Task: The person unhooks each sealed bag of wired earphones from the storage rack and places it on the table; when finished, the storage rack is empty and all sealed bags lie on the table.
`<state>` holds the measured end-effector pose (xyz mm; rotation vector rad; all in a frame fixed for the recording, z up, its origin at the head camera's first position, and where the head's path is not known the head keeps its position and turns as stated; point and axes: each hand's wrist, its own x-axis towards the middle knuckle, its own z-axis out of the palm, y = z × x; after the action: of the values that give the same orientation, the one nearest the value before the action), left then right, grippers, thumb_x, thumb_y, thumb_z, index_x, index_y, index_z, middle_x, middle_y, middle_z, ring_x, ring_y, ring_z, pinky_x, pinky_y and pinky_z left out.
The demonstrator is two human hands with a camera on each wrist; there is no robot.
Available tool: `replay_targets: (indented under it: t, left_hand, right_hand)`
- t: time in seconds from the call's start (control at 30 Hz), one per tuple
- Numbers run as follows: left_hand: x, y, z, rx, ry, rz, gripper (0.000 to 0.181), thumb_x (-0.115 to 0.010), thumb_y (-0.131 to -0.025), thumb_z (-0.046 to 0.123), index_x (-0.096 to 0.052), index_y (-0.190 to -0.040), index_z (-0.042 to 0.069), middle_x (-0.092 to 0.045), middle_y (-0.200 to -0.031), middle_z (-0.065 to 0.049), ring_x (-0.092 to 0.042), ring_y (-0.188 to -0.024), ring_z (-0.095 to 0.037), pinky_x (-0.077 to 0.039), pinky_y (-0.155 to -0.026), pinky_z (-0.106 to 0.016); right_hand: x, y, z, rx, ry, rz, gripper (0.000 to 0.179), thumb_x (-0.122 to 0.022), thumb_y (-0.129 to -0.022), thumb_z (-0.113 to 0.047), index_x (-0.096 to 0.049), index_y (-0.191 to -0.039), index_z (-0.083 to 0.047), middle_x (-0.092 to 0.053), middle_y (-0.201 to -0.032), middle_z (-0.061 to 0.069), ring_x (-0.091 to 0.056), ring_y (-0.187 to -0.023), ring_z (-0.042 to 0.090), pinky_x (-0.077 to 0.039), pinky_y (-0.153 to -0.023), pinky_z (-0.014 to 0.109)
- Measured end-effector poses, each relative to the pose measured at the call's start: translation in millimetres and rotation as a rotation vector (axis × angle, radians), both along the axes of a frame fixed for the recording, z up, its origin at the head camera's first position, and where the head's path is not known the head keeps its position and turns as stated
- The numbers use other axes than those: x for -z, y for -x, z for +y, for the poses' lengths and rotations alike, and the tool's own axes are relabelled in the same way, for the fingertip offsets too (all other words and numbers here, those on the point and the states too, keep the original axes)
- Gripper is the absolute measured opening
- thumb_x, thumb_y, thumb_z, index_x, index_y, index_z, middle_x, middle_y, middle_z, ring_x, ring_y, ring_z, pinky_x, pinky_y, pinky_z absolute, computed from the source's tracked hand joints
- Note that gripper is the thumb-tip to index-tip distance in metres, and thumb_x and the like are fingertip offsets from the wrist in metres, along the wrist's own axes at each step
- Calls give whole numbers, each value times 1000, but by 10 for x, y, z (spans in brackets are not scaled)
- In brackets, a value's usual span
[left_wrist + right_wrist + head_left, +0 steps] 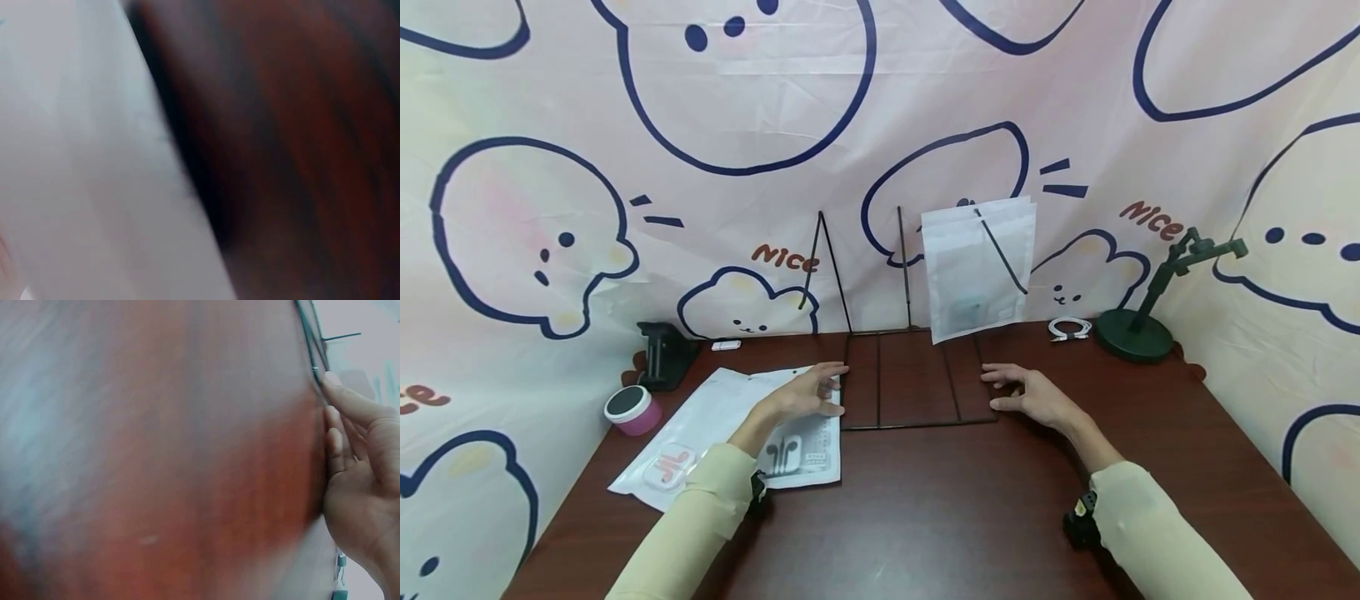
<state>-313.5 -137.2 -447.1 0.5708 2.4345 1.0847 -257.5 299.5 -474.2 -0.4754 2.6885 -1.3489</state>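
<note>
A black wire display rack [917, 426] stands at the middle back of the table, its flat base on the wood and its thin prongs rising behind. From its right prong hangs a white pouch [951, 279]. My left hand [797, 393] lies over a flat white package with an earphone picture [820, 471], fingertips at the rack's left side. On the other side, my right hand [1033, 396] has its thumb and extended fingertips at the right wire of the base. The right wrist view shows the thumb right at the wire; the left wrist view is blurred.
At the left edge are a pink jar with a dark lid [632, 410] and a black stand [664, 354]. At the back right stand a green lamp-like holder [1135, 333] and a coiled white cable [1070, 328]. A printed cloth [760, 100] hangs behind the table.
</note>
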Motion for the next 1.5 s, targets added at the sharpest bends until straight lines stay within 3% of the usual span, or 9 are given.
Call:
replay_targets:
  t: [0.13, 0.23, 0.5, 0.73, 0.87, 0.97, 1.17, 1.3, 1.5]
  left_hand:
    - [-13, -7, 7, 7, 8, 1, 81, -76, -93, 4, -34, -161, 2, -31, -162, -21, -53, -129, -35, -48, -108, -47]
    - [-32, -14, 14, 15, 4, 5, 81, -76, -92, 2, -33, -161, 0, -29, -162, -22, -52, -129, -36, -48, -108, -48]
    - [-9, -19, 34, 4, 0, -10, 81, -76, -92, -1, -33, -161, 1, -29, -162, -20, -53, -124, -32, -49, -106, -45]
    - [2, -15, 23, 0, 10, 0, 81, -75, -92, -1, -34, -161, 2, -30, -162, -18, -52, -122, -29, -48, -105, -43]
    - [-5, -19, 20, 5, 23, 13, 81, -75, -92, -1, -33, -161, 1, -30, -162, -19, -52, -125, -31, -48, -107, -45]
    - [-15, -24, 23, 15, 29, 20, 80, -75, -92, 0, -33, -161, 0, -31, -161, -21, -53, -125, -32, -48, -107, -46]
    - [-13, -22, 50, 12, 38, 34, 80, -75, -92, -1, -34, -160, 0, -30, -162, -20, -53, -124, -31, -49, -106, -46]
    - [-7, -19, 58, 6, 49, 38, 79, -74, -92, -1, -34, -161, 1, -29, -163, -19, -53, -124, -31, -49, -106, -46]
    - [-11, -34, 56, 18, 71, 64, 78, -73, -93, -1, -34, -160, 0, -29, -164, -20, -54, -124, -32, -49, -106, -46]
  right_hand:
    - [-163, 13, 23, 43, 54, -80, 50, -74, -98, -17, -61, -144, -5, -57, -148, 19, -62, -119, 31, -51, -94, 35]
    - [-401, 47, 53, 166, 134, -81, 48, -72, -100, -23, -62, -144, -10, -60, -143, 16, -65, -111, 28, -53, -93, 36]
    - [-1148, 178, 39, 488, 406, 171, 44, -69, -102, -23, -61, -142, -6, -62, -138, 11, -64, -100, 13, -52, -74, 17]
    - [-1533, 291, -62, 580, 482, 235, 56, -72, -100, -22, -52, -151, -10, -55, -147, 13, -59, -99, 7, -54, -78, 17]
    - [-1626, 315, -104, 573, 477, 189, 59, -72, -100, -24, -50, -153, -12, -54, -148, 12, -58, -99, 8, -54, -80, 17]
    - [-1641, 324, -125, 582, 479, 167, 54, -72, -100, -24, -53, -149, -11, -58, -138, 7, -57, -100, 8, -55, -82, 19]
    - [-1620, 325, -126, 655, 519, 179, 30, -75, -98, -26, -65, -124, -16, -61, -110, -7, -54, -101, 10, -50, -85, 26]
    - [-1641, 310, -134, 670, 554, 189, 28, -77, -95, -34, -69, -117, -19, -64, -113, -8, -54, -105, 11, -46, -93, 33]
    - [-1689, 275, -160, 590, 537, 181, 49, -78, -92, -45, -67, -131, -16, -62, -126, -2, -56, -114, 16, -44, -107, 48]
